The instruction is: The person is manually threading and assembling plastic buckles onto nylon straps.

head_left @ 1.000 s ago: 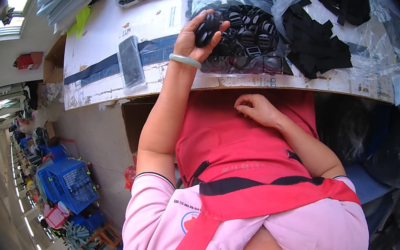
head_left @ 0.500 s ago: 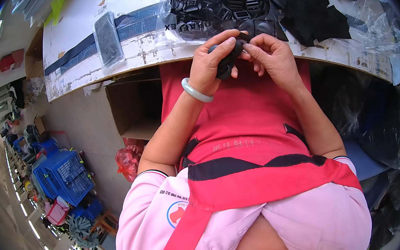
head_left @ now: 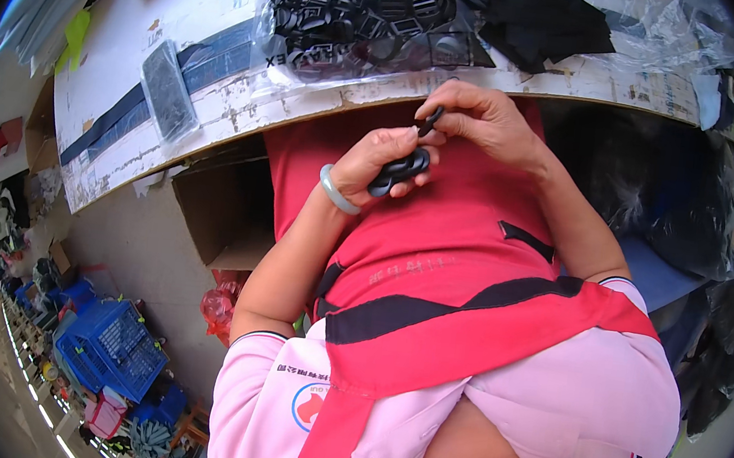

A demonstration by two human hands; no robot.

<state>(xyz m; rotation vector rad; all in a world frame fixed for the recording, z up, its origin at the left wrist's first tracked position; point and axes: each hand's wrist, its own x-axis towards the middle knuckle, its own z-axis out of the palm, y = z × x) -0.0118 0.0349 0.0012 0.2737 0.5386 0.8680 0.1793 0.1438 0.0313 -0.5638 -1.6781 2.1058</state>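
My left hand [head_left: 377,160], with a pale green bangle on the wrist, grips a black plastic part [head_left: 399,169] above my red apron, just below the table edge. My right hand [head_left: 481,115] pinches a small black piece [head_left: 431,119] at the top of that part, and the two hands touch. On the white worktable [head_left: 229,5] above them lies a clear bag [head_left: 366,3] filled with several more black plastic parts.
A small dark packet [head_left: 168,89] lies on the table at the left. Black fabric in clear plastic [head_left: 545,14] sits at the right. An open cardboard box [head_left: 224,213] stands under the table. Blue crates [head_left: 113,349] stand on the floor at lower left.
My left hand took a black part from the bag on the table and brought it down to my lap. My right hand rose to meet it and now pinches its top.
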